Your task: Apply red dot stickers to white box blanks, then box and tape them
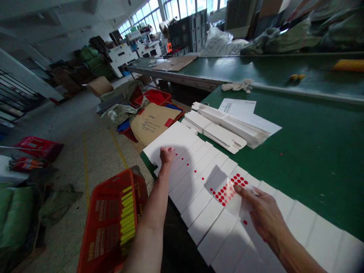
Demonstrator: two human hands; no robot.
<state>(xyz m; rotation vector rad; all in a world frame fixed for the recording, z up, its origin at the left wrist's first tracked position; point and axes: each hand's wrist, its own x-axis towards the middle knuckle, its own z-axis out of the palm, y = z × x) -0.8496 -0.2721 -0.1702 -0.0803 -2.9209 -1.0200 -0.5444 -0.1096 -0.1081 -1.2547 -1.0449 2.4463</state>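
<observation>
Overlapping flat white cartons run in a long row along the green table's near edge, several bearing one small red dot sticker each. My left hand is closed over the far end of this row, fingers curled down at the carton surface. Whatever its fingertips hold is hidden or too small to name. Between the thumb and fingers of my right hand is a clear sticker sheet with rows of red dots. That sheet hovers above the middle of the row and casts a shadow on it.
Bundled white cartons and paper sheets lie on the green table, with gloves behind. An orange crate holding yellow pieces stands left of my arm. A brown paper sack rests on crates beyond the table's end.
</observation>
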